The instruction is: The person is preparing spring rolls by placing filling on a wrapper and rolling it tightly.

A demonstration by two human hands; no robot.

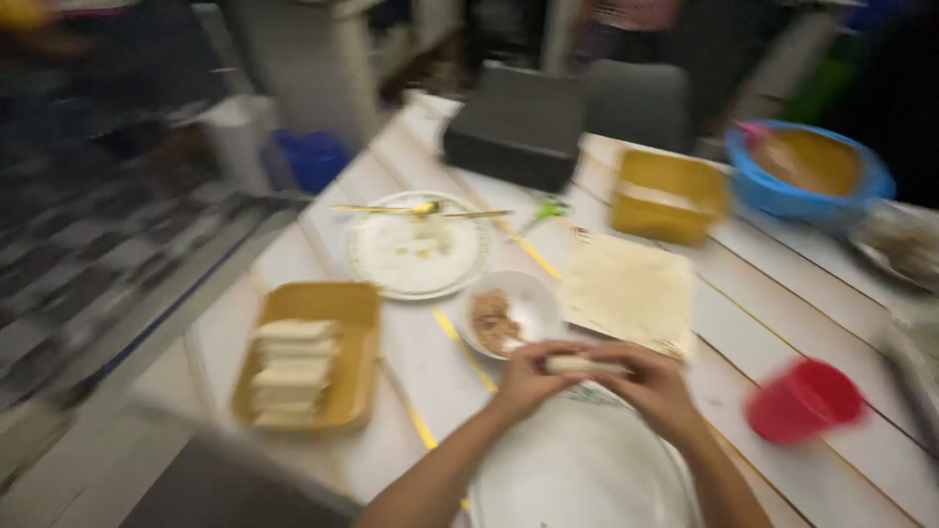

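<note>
My left hand [525, 379] and my right hand [653, 386] meet over a large white plate [577, 469] near the table's front edge. Both pinch a pale rolled wrapper [584, 365] between the fingertips, one hand at each end. Just beyond the hands stands a small white bowl [514, 313] with brown filling. A flat square stack of pale wrappers [631, 291] lies to its right. To the left, a yellow tray [311, 354] holds several finished pale rolls in a row. The picture is blurred.
A white plate [419, 246] with utensils across it sits further back. A yellow container [668, 196], a blue bowl [807, 168] of brown mixture and a dark box [515, 127] stand at the far side. A red cup [804, 401] is at my right.
</note>
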